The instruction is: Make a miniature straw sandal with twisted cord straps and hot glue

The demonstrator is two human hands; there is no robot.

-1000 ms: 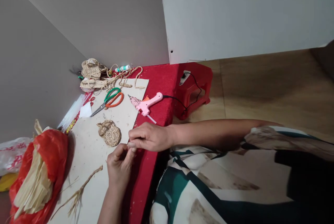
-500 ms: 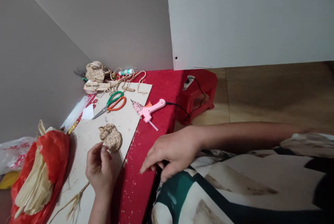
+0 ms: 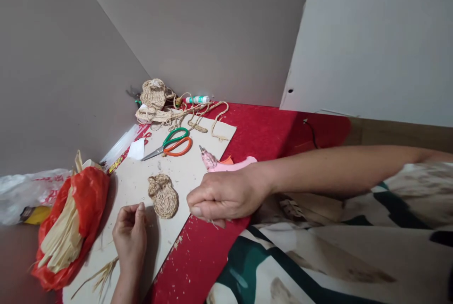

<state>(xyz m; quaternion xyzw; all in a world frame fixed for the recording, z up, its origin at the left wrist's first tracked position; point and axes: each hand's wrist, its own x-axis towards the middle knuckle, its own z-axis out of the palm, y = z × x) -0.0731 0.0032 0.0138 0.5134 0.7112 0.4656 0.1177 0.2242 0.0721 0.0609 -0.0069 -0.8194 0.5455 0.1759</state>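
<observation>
Fingers of the right hand point(image 3: 224, 195) are curled into a fist at three o'clock from the woven piece point(image 3: 163, 196); whether anything is gripped inside cannot be told. On the left hand point(image 3: 130, 235), at seven o'clock, the fingers are loosely bent, the thumb tip at or near the forefinger, and no held thing can be made out. Slightly beyond and between both hands, the woven piece is laid untouched on the pale board point(image 3: 129, 183), probably so that either can reach it. The glue gun point(image 3: 234, 166) is partly hidden by the right arm; its nozzle is pointed to ten o'clock over the board, perhaps so that drips are kept off the red-covered bench point(image 3: 262, 124). At twelve o'clock, scissors point(image 3: 164, 148) are laid with handles toward two o'clock, likely for easy pick-up. Past eight o'clock, the red bag point(image 3: 95, 190) is set gaping, seemingly so that the dry strips point(image 3: 62, 240) can be drawn out.
</observation>
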